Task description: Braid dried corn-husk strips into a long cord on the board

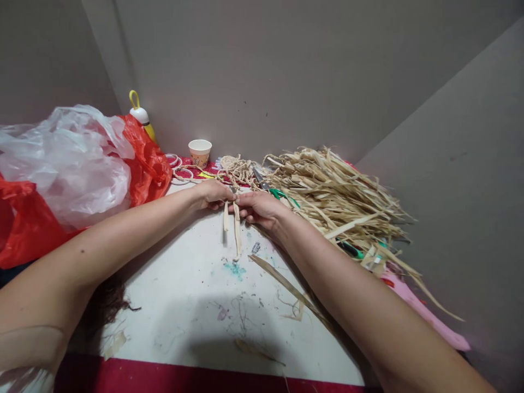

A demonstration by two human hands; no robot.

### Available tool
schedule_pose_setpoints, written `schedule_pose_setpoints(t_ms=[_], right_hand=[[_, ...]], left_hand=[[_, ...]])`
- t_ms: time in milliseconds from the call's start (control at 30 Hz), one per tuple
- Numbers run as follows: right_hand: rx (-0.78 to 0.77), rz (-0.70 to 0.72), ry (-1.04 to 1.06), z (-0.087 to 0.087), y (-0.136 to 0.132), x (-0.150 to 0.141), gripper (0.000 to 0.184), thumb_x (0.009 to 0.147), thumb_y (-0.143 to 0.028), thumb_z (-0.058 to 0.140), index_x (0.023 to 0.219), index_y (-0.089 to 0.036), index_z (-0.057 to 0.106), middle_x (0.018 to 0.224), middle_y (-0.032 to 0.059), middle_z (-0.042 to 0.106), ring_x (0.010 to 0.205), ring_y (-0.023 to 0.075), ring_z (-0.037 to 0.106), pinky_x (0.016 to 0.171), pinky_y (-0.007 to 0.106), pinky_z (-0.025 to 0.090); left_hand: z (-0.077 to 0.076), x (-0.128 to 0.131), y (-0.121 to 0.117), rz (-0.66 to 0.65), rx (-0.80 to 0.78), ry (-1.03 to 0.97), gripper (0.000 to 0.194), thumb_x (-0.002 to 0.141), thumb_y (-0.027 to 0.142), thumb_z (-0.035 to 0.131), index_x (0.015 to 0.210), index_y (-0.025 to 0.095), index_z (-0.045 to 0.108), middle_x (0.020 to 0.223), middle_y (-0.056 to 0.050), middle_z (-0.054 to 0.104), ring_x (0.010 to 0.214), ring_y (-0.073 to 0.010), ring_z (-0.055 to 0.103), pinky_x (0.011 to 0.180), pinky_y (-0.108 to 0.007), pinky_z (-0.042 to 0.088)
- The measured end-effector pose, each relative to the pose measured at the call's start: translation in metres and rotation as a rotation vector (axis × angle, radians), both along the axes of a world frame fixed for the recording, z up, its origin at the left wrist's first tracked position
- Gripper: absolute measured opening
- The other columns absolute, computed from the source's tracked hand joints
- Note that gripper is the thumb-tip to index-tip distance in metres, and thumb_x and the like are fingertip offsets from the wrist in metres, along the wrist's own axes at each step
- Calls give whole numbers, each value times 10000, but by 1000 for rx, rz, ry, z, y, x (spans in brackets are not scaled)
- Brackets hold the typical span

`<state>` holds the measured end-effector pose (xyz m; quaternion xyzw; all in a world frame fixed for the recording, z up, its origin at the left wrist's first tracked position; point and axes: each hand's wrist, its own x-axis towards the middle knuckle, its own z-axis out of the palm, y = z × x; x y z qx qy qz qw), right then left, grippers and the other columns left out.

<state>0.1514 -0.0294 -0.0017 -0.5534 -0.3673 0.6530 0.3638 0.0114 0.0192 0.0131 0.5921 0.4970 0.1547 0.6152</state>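
Observation:
Above the far part of the white board, my left hand [215, 194] and my right hand [260, 207] meet with their fingertips close together. Both pinch a pale dried-leaf cord [237, 229], whose two loose strip ends hang down toward me. Beyond the fingers, a twisted length of the same fibre leads to a coiled heap of cord [237, 168]. Scissors with green handles [282, 195] lie just past my right hand, blades toward the coil. The exact twist between my fingertips is partly hidden.
A large pile of dried leaf strips [327, 180] covers the right side. White and red plastic bags [82, 164] bulge at left. A paper cup [200, 153] and a yellow-and-white bottle [141, 115] stand near the grey wall. One loose strip [286, 284] lies on the white board [172, 284].

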Motion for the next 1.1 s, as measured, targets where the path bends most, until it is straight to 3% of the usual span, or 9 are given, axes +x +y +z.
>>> schedule_pose_setpoints(t_ms=[267, 433, 533, 667, 967, 1100], right_hand=[[16, -47, -89, -4, -7, -1, 220, 825, -68, 529, 609, -113, 531, 440, -2, 577, 326, 47, 496, 256, 114, 290], [5, 1, -112, -2, -14, 0, 204, 826, -89, 531, 625, -102, 562, 524, 39, 642, 331, 58, 505, 258, 134, 311], [62, -17, -180, 1, -18, -1, 215, 829, -97, 517, 617, -112, 545, 546, 39, 652, 335, 58, 507, 261, 138, 309], [230, -168, -301, 1, -19, -2, 199, 826, -121, 520, 628, -131, 527, 559, 12, 633, 329, 45, 474, 278, 142, 315], [377, -233, -636, -11, 19, 1, 169, 839, -243, 496, 796, -140, 623, 517, -12, 577, 341, 88, 463, 327, 188, 320], [448, -221, -822, -18, 41, 6, 179, 767, -251, 572, 822, -137, 699, 550, 8, 617, 451, 120, 528, 461, 215, 400]], left_hand=[[-5, -4, 6, -21, -135, -57, 199, 727, 49, 566, 539, 112, 553, 400, 17, 467, 346, -49, 391, 338, -153, 288], [-9, -6, 9, -3, -186, -155, 234, 749, 50, 552, 530, 118, 505, 421, 23, 455, 334, -25, 333, 315, -128, 259], [-9, -8, 9, 17, -202, -221, 248, 777, 55, 515, 540, 123, 497, 418, 30, 433, 336, -24, 329, 308, -118, 254], [-8, -10, 8, -14, -295, -273, 219, 761, 40, 523, 555, 116, 513, 431, 34, 421, 343, -18, 313, 305, -106, 255], [-13, 0, 6, -7, -441, -317, 234, 782, 3, 417, 593, 99, 515, 420, 49, 394, 325, -2, 276, 320, -81, 308], [-12, -2, 3, 13, -446, -320, 219, 792, 16, 413, 625, 92, 533, 431, 41, 418, 311, -1, 281, 313, -80, 301]])
